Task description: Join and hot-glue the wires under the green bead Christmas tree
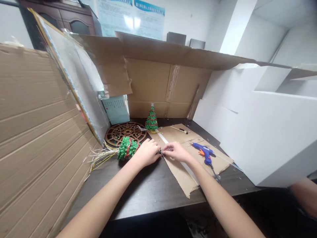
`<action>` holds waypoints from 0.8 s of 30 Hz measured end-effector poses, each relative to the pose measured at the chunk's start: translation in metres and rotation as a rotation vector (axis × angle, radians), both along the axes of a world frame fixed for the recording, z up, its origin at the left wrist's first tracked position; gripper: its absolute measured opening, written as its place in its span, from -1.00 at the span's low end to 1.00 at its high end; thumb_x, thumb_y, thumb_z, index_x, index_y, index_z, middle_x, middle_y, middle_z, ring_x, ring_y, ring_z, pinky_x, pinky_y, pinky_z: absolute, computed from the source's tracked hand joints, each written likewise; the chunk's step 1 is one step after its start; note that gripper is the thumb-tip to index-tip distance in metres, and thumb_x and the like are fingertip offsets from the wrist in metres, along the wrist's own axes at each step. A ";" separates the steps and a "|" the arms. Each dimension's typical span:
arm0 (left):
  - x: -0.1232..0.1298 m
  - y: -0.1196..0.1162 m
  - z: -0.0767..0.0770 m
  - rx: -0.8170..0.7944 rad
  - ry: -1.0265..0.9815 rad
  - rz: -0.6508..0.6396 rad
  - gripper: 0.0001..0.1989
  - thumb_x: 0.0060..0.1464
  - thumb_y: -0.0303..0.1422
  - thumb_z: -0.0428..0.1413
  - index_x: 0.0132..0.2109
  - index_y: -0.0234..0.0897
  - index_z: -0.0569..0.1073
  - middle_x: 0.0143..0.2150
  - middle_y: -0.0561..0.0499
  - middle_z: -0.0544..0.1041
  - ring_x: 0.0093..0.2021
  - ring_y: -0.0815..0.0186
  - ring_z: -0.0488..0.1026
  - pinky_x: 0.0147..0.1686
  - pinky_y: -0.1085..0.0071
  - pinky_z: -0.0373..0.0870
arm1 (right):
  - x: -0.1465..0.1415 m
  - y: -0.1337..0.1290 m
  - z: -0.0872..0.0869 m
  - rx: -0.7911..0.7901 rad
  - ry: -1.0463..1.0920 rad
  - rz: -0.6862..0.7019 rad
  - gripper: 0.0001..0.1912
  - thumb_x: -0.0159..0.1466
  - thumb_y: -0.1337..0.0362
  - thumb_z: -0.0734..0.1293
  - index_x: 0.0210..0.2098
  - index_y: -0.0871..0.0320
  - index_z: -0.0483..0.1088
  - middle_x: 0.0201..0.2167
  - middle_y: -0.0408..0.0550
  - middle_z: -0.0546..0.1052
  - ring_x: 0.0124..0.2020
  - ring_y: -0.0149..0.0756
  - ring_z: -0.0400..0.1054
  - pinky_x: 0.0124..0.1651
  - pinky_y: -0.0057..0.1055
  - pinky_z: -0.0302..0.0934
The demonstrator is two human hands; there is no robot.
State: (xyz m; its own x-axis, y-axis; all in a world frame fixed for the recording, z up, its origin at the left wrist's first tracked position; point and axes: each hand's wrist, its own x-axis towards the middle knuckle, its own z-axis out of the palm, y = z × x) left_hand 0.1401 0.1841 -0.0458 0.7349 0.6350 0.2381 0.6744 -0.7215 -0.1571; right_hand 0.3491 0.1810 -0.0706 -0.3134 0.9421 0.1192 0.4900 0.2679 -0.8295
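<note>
A green miniature Christmas tree point(125, 148) with red garland lies on its side, its base end to the left. White and yellow wires point(105, 154) fan out from that base. Curled over the upper part of the tree, my left hand point(148, 152) grips it and hides much of it. Fingers of my right hand point(175, 151) are pinched together at the tree's tip, beside a small silvery bit that is too small to make out. Farther back, a second miniature tree point(151, 120) stands upright, with white and yellow wires at its foot.
A cardboard sheet point(182, 185) lies on the dark table point(138, 201). On it rest a blue hot glue gun point(204, 152) and a thin tool point(180, 129) with a dark end. A round openwork trivet point(116, 134) sits back left. Cardboard point(148, 79) and white panels point(230, 119) enclose the table.
</note>
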 end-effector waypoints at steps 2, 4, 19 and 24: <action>0.005 0.004 -0.004 -0.021 -0.016 0.011 -0.76 0.32 -0.31 0.06 -0.20 -0.25 0.61 -0.21 -0.12 0.64 -0.09 0.10 0.55 -0.11 0.23 0.35 | 0.001 0.003 -0.002 -0.021 0.045 0.015 -0.62 0.16 0.00 0.49 -0.33 0.24 0.60 -0.49 -0.06 0.54 -0.53 -0.37 0.28 -0.45 -0.45 0.14; 0.006 0.007 -0.010 -0.035 -0.033 0.038 -0.73 0.33 -0.38 0.01 -0.21 -0.26 0.61 -0.22 -0.12 0.65 -0.15 0.13 0.58 -0.19 0.27 0.36 | 0.003 0.006 -0.005 -0.023 0.101 0.012 -0.60 0.18 -0.03 0.47 -0.36 0.24 0.59 -0.48 -0.06 0.53 -0.47 -0.35 0.32 -0.40 -0.45 0.17; -0.005 0.004 -0.018 -0.050 -0.127 0.080 -0.66 0.38 -0.29 -0.07 -0.25 -0.25 0.55 -0.28 -0.13 0.65 -0.25 0.11 0.63 -0.29 0.31 0.37 | -0.003 0.008 -0.012 -0.199 0.472 -0.058 -0.56 0.14 0.17 0.49 -0.03 0.25 0.49 -0.31 0.04 0.60 -0.38 -0.30 0.50 -0.23 -0.31 0.44; -0.007 0.002 -0.016 -0.081 -0.145 0.091 -0.68 0.38 -0.29 -0.07 -0.21 -0.24 0.56 -0.26 -0.13 0.65 -0.23 0.13 0.63 -0.26 0.32 0.37 | -0.004 0.006 -0.011 -0.222 0.509 -0.039 -0.57 0.14 0.12 0.53 -0.09 0.24 0.51 -0.38 0.01 0.59 -0.38 -0.32 0.50 -0.24 -0.36 0.44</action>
